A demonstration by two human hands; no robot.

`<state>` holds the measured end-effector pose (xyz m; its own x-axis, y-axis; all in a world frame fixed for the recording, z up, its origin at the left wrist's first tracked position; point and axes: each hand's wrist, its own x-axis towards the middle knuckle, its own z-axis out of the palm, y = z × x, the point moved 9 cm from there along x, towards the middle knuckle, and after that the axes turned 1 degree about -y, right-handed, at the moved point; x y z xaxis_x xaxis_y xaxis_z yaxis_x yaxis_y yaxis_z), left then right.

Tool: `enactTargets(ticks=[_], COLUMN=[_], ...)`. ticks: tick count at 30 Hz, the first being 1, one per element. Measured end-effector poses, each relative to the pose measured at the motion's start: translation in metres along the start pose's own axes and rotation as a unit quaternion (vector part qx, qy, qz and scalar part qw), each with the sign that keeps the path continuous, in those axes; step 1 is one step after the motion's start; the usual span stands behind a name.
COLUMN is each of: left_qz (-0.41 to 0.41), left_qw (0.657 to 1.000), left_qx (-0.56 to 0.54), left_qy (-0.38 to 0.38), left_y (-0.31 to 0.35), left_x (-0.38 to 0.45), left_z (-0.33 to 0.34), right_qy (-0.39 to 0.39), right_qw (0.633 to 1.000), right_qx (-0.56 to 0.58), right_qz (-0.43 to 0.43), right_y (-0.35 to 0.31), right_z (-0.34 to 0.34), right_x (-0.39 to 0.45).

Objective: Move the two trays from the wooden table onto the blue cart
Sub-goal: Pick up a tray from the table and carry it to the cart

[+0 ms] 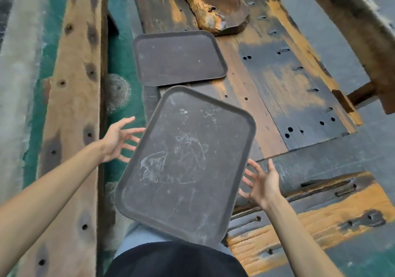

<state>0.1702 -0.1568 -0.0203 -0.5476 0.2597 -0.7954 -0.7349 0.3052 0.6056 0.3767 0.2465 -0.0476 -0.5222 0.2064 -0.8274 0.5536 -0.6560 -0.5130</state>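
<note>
Head cam: near tray (183, 165) sits btwn left hand (118, 140) & right hand (261, 182), both spread open, empty, flanking its long sides.

A: Far end?
B: One carved, dark brown wooden slab (215, 3) with a gnarled orange edge.
A: Left side?
B: One pale wooden bench plank (72, 110) with dark knots, over green patterned carpet (124, 63).
</note>
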Motion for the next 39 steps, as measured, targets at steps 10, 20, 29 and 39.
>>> enactTargets(ticks=[10,20,29,39], left_qz=[0.036,0.039,0.056,0.066], left_qw=[0.980,0.923,0.875,0.786], left_qx=[-0.137,-0.293,-0.375,-0.439], left_qy=[0.138,0.246,0.302,0.431], left_y=[-0.110,-0.303,-0.482,-0.602], left_x=[-0.127,-0.270,-0.425,-0.590], left_z=[-0.083,-0.144,-0.154,-0.177], right_qy=[-0.091,-0.157,-0.212,-0.289], right_qw=[0.980,0.921,0.856,0.808], right_qx=[-0.174,-0.355,-0.469,-0.514], right_qz=[0.009,0.028,0.046,0.003], right_y=[0.029,0.140,0.294,0.437], right_z=[0.107,0.227,0.284,0.362], right_x=[-0.016,-0.073,-0.175,-0.299])
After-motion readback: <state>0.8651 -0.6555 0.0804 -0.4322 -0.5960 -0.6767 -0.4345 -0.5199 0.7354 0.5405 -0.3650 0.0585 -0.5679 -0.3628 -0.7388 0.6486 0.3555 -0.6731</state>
